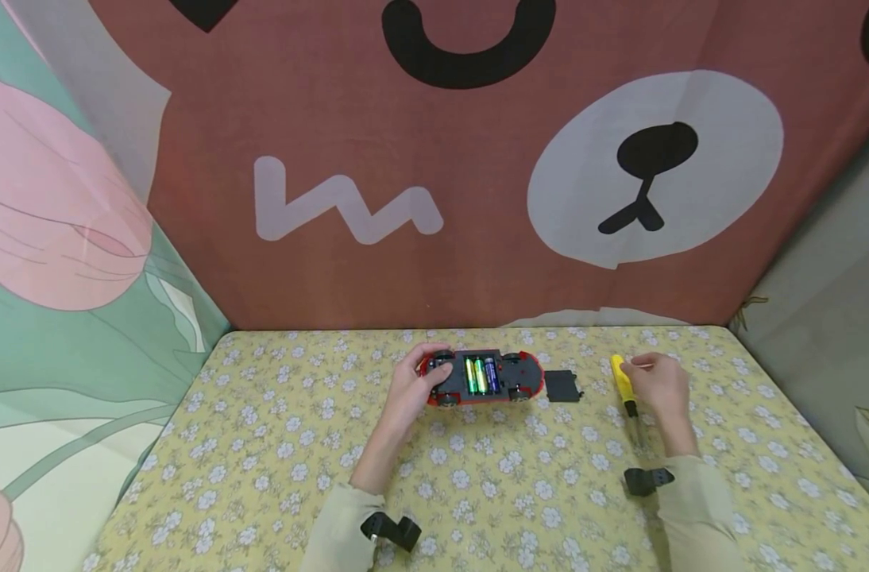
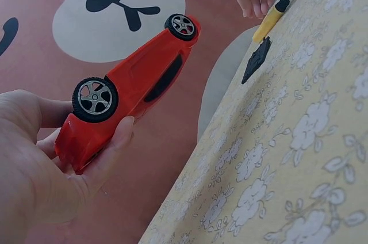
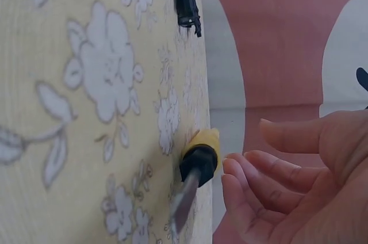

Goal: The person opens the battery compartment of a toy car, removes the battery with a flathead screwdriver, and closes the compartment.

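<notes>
Gripped at one end by my left hand (image 1: pixel 408 383), a red toy car (image 2: pixel 144 65) is held upside down above the table, its black underside (image 1: pixel 526 372) facing up in the head view. Green and purple batteries (image 1: pixel 481 376) lie side by side in its uncovered compartment. Just right of the car is a black battery cover (image 1: pixel 563 386) on the cloth. A screwdriver (image 1: pixel 623 380) with a yellow handle lies farther right. Beside that handle is my right hand (image 1: pixel 661 385); in the right wrist view its fingers are loosely bent, thumb apart, holding nothing.
A yellow cloth with white flowers (image 1: pixel 263 477) covers the table. Behind it hangs a brown curtain (image 1: pixel 477 278) with a bear print. Printed fabric (image 1: pixel 63 357) also hangs at the left side, and more (image 1: pixel 828 318) at the right.
</notes>
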`<state>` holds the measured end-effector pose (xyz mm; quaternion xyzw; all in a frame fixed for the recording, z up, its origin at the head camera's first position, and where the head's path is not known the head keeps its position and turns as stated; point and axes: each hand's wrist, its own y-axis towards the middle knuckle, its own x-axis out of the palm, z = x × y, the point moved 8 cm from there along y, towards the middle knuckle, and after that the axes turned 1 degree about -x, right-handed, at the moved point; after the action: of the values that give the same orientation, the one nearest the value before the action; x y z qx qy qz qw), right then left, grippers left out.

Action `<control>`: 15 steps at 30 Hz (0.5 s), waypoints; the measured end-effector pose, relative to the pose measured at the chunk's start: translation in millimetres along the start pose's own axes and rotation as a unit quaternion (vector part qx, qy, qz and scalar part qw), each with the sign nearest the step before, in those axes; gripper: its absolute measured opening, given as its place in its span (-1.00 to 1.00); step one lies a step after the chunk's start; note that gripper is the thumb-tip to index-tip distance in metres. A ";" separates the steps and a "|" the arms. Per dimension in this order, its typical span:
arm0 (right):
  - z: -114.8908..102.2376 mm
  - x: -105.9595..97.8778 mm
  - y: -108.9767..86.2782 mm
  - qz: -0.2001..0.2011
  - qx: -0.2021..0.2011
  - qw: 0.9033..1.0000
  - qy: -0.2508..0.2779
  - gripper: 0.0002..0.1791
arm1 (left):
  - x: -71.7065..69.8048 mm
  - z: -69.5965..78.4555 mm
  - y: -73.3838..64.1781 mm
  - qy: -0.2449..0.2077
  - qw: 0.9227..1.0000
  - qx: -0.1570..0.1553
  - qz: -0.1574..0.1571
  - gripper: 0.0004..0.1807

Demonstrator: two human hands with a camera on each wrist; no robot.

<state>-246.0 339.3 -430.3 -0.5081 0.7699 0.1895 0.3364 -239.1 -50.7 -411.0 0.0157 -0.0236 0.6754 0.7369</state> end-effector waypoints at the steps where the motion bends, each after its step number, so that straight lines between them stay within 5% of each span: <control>1: 0.6 0.0 0.2 -0.002 0.003 1.000 0.000 -0.56 | -0.1 -0.1 0.0 0.000 1.000 0.000 0.000 -0.64; 15: 8.1 1.4 4.1 -0.026 0.002 1.000 -0.014 -0.55 | -0.4 -1.0 0.2 0.004 1.000 -0.004 0.000 -0.64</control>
<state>-247.4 345.1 -437.2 -0.5242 0.7522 0.1862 0.3530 -239.3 -51.1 -412.0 0.0103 -0.0231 0.6756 0.7368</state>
